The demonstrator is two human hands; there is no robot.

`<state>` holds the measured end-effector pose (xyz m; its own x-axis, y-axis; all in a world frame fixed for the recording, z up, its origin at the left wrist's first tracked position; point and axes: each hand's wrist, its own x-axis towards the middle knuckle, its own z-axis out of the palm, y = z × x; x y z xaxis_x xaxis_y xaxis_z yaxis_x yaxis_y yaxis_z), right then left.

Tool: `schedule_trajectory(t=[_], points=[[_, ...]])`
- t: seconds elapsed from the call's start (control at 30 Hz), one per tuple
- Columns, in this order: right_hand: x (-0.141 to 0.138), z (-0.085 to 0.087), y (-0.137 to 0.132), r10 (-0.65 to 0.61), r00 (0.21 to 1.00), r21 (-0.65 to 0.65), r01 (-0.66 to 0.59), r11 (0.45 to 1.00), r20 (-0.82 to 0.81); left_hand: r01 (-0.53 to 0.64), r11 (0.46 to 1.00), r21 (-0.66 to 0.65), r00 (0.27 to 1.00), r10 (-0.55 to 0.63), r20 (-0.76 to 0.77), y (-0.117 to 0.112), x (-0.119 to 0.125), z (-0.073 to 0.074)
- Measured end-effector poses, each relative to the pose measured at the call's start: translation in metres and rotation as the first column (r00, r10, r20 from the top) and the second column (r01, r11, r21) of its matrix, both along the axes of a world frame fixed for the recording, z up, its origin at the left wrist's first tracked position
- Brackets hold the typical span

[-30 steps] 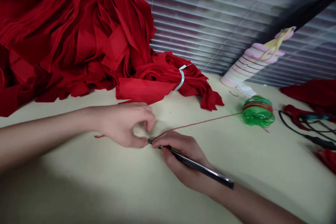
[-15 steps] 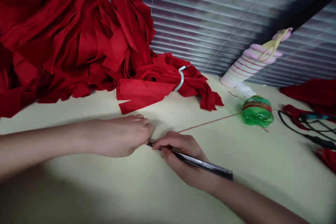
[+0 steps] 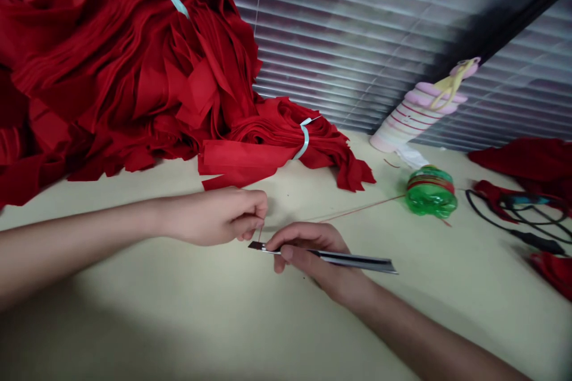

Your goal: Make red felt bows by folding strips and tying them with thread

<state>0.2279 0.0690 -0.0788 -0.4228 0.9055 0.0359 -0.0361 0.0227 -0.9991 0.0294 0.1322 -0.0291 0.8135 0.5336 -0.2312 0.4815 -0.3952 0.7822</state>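
Okay so, way left of the green plastic bottle-neck spool (image 3: 431,191) there's a massive heap of deep red cloth strips (image 3: 111,71), with a pale blue ribbon (image 3: 305,138) tying one bundle. Closer to the spool, the left hand (image 3: 217,217) has its fingers pressed together, pinching a thin red thread (image 3: 357,208) that runs across the cream tabletop (image 3: 134,333) to the spool. Just right of that, the right hand (image 3: 313,250) grips a slim black-and-silver utility knife (image 3: 353,261), lying almost level, tip pointing left, just beside the left hand. Behind the spool stands a pink-and-white cone (image 3: 415,116); to its right, a black cable (image 3: 509,229) lies on dark red cloth (image 3: 522,161).
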Motion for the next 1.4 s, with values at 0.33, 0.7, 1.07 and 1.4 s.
schedule_trajectory(t=[0.33, 0.7, 1.07, 1.4], points=[[0.003, 0.006, 0.01, -0.055, 0.944, -0.183, -0.006, 0.983, -0.325, -0.138, 0.817, -0.56, 0.934, 0.295, 0.2, -0.004, 0.015, -0.014], [0.007, 0.002, 0.015, -0.167, 0.761, -0.5, -0.228, 0.836, -0.627, 0.036, 0.628, -0.778, 0.82, 0.427, 0.382, 0.0, 0.011, -0.022], [0.006, 0.0, 0.016, -0.17, 0.742, -0.508, -0.256, 0.822, -0.649, -0.187, 0.888, -0.419, 0.854, 0.359, 0.378, -0.008, 0.02, -0.023], [0.005, 0.005, 0.012, -0.235, 0.694, -0.572, -0.304, 0.762, -0.681, -0.049, 0.861, -0.505, 0.84, 0.309, 0.446, -0.008, 0.015, -0.023]])
